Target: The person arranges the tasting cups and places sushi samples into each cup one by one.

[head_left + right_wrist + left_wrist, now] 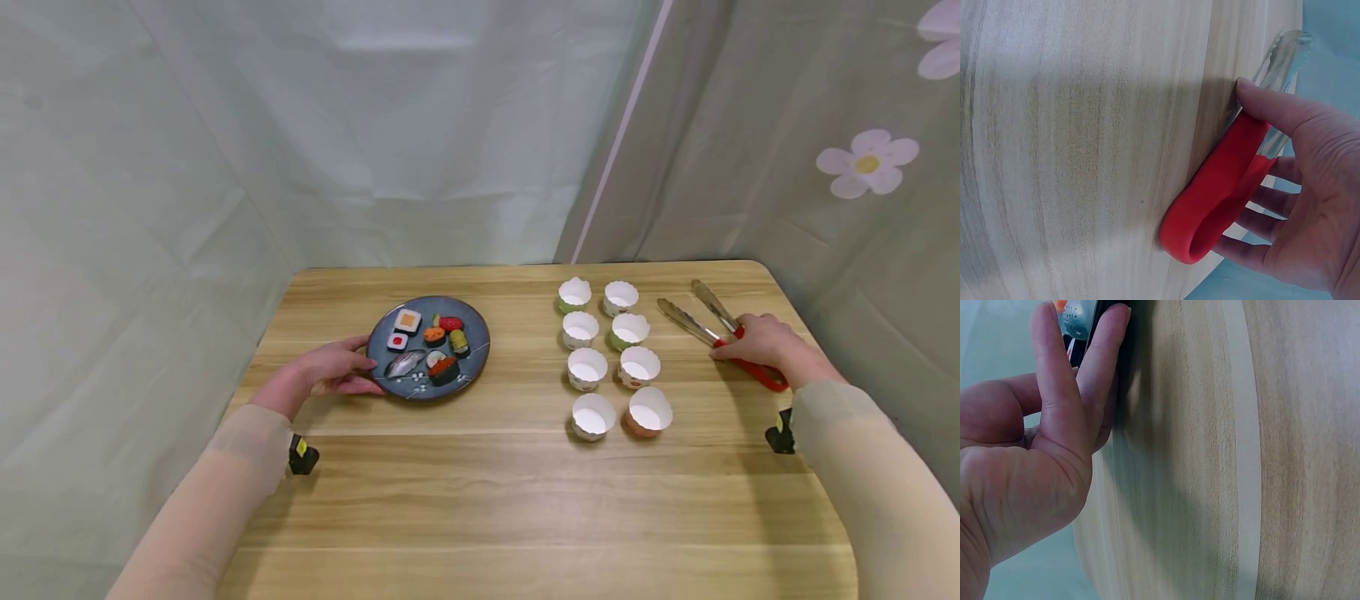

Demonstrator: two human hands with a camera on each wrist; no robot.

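Note:
At the left of the table, my left hand (343, 367) grips the rim of a dark blue-grey round plate (480, 337), thumb over the edge and fingers below it. Several pieces of sushi lie on the plate, among them a silvery fish one (406, 363) and an orange-topped one (444, 371). On the right, my right hand (763, 343) holds a pair of tongs with a red handle (1219, 187) between thumb and fingers. Their metal arms (686, 318) point away from me, spread apart, close over the tabletop.
Two columns of small white-lined cups (587, 367) with scalloped rims stand right of the table's middle, between plate and tongs. The wooden table (480, 508) ends at a pale curtain (450, 150) behind; more curtain hangs at both sides.

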